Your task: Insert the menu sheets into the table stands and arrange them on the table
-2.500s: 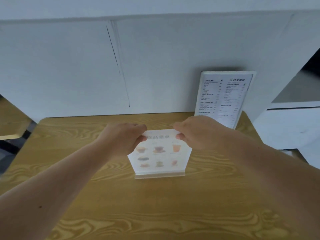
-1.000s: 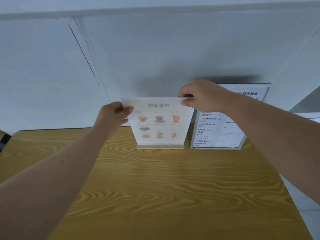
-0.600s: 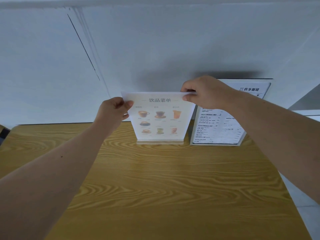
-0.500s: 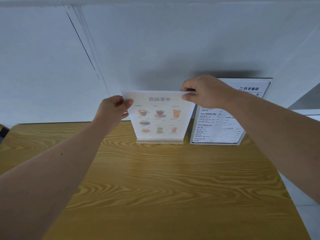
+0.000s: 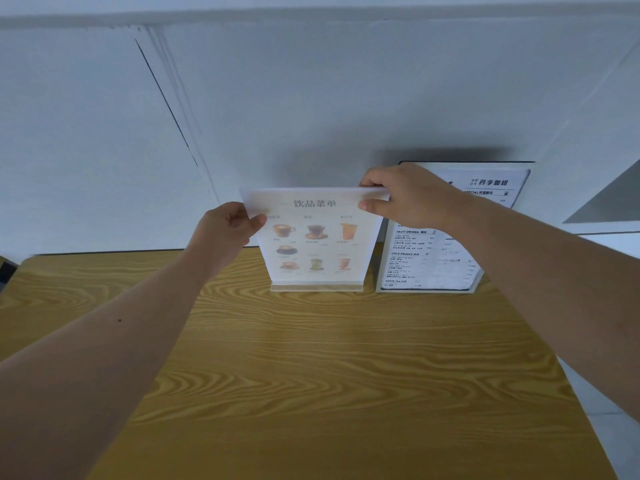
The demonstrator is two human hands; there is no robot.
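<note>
A white wall (image 5: 346, 98) fills the upper part of the view. It is made of flat panels, and a thin dark seam (image 5: 166, 102) runs slanted down its left part. Some faint grey streaks lie just beside this seam. Near the top, a pale ledge (image 5: 311, 15) crosses the whole width. On the right, a white piece of furniture (image 5: 609, 233) stands beside the wall, with a grey shaded opening (image 5: 616, 199) in it. At the lower right corner a pale floor (image 5: 616, 427) is seen. At the far left edge something dark shows, too small to tell.
</note>
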